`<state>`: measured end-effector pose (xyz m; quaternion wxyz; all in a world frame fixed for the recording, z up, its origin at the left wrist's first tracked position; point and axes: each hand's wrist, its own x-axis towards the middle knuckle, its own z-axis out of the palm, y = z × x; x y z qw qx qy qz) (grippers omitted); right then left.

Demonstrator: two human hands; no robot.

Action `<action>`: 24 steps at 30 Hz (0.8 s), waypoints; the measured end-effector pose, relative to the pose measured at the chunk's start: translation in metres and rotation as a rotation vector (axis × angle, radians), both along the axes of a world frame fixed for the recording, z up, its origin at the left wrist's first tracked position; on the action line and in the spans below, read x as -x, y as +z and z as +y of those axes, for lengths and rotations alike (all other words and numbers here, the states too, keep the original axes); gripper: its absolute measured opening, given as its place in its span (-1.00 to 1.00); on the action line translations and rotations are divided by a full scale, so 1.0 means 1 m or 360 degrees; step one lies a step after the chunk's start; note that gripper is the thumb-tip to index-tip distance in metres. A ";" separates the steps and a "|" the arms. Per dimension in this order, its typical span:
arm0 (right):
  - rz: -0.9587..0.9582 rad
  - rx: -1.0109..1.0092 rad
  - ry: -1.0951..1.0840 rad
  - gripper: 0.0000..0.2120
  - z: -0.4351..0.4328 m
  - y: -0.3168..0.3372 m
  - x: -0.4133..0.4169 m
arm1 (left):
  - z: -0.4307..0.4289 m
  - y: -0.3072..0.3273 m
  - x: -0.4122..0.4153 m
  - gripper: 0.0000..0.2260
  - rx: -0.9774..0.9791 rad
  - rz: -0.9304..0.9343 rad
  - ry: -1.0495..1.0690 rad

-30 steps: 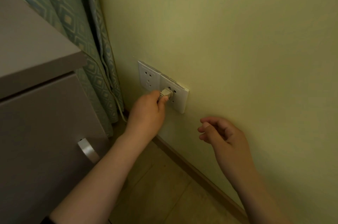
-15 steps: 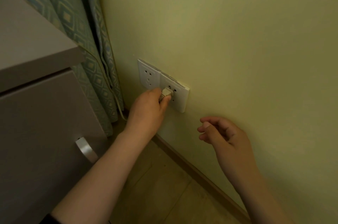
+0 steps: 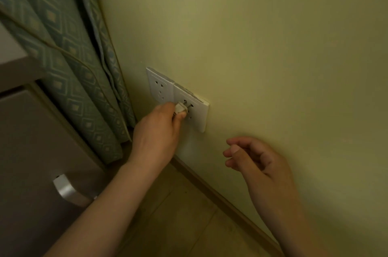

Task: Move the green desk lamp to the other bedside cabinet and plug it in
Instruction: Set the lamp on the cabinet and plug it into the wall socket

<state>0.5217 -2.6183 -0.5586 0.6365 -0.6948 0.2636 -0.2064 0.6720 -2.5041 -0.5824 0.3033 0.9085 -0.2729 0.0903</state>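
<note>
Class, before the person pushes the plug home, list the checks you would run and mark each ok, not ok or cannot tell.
1. Left hand grips the plug: ok.
2. Prongs lined up with the nearer outlet: ok, tips at the slots.
3. Plug fully seated: not ok, prongs still show.
4. Fingers clear of the prongs: ok, they sit on the plug body.
5. Right hand out of the way: ok, empty and below the plate.
6. Lamp on the bedside cabinet: cannot tell, out of view.
</note>
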 end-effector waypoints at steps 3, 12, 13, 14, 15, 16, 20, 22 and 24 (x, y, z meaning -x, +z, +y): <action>-0.0005 -0.0026 0.0012 -0.89 0.000 -0.001 -0.001 | -0.002 0.005 0.000 -0.77 -0.0025 -0.0055 0.0011; 0.0099 -0.0010 0.0021 -0.88 -0.001 -0.013 -0.010 | -0.011 0.008 0.000 -0.80 0.0043 0.0007 0.0013; 0.0099 -0.0009 0.0016 -0.88 -0.001 -0.014 -0.009 | -0.013 0.007 0.000 -0.78 0.0047 0.0008 0.0020; 0.0099 -0.0004 0.0017 -0.88 -0.001 -0.014 -0.010 | -0.015 0.007 0.000 -0.78 0.0050 0.0008 0.0029; 0.0097 -0.0005 0.0023 -0.88 0.000 -0.014 -0.010 | -0.016 0.007 0.000 -0.79 0.0048 0.0002 0.0033; 0.0098 -0.0008 0.0031 -0.87 0.001 -0.014 -0.010 | -0.017 0.006 0.000 -0.80 0.0046 -0.0007 0.0037; 0.0090 -0.0020 0.0040 -0.84 0.003 -0.015 -0.011 | -0.022 0.005 0.000 -0.79 0.0060 -0.0010 0.0069; 0.0084 -0.0028 0.0047 -0.84 0.005 -0.014 -0.011 | -0.024 0.005 0.000 -0.80 0.0082 -0.0010 0.0076; 0.0085 -0.0026 0.0075 -0.85 0.007 -0.013 -0.011 | -0.024 0.004 0.001 -0.81 0.0110 -0.0001 0.0077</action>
